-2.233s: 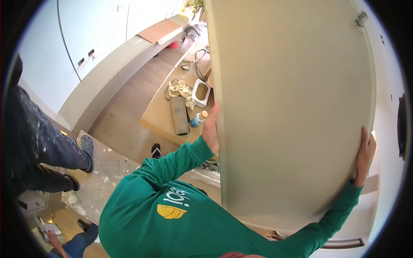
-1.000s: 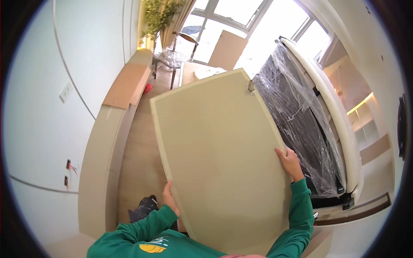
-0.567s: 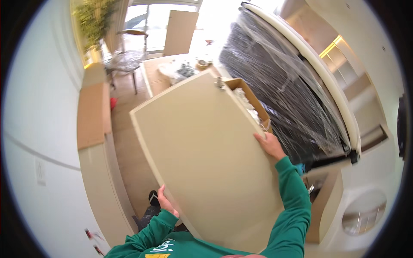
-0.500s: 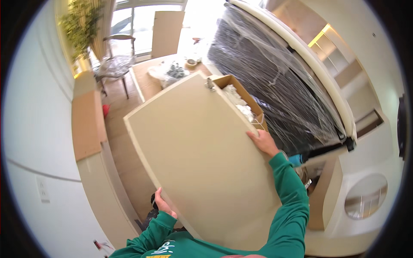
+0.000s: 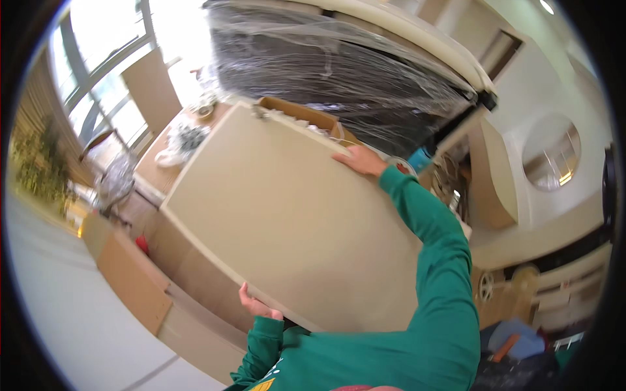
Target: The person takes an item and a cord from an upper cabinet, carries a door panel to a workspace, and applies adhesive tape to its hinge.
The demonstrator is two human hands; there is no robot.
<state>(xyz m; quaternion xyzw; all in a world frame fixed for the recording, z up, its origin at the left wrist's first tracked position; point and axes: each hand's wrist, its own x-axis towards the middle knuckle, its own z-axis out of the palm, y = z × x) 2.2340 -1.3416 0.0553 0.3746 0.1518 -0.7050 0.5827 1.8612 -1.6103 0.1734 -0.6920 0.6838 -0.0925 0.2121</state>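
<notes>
A large beige cabinet door with a metal hinge near its far corner is held in front of me, its broad face up. My left hand is closed on its near left edge, thumb on top and most fingers hidden below. On the far right edge, my right hand grips it with the thumb lying over the face and the other fingers partly out of sight. Just beyond the door's far edge stands an open cardboard box with white wrapping inside.
A large dark piece wrapped in clear film stands behind the box. To the left are a low table, a plastic-covered chair and a long cabinet with cardboard on it. A round mirror hangs at the right, above cluttered floor.
My view has swung to the right, so the room has shifted left and tilted. The door stays in both hands and now lies more crosswise in the view.
</notes>
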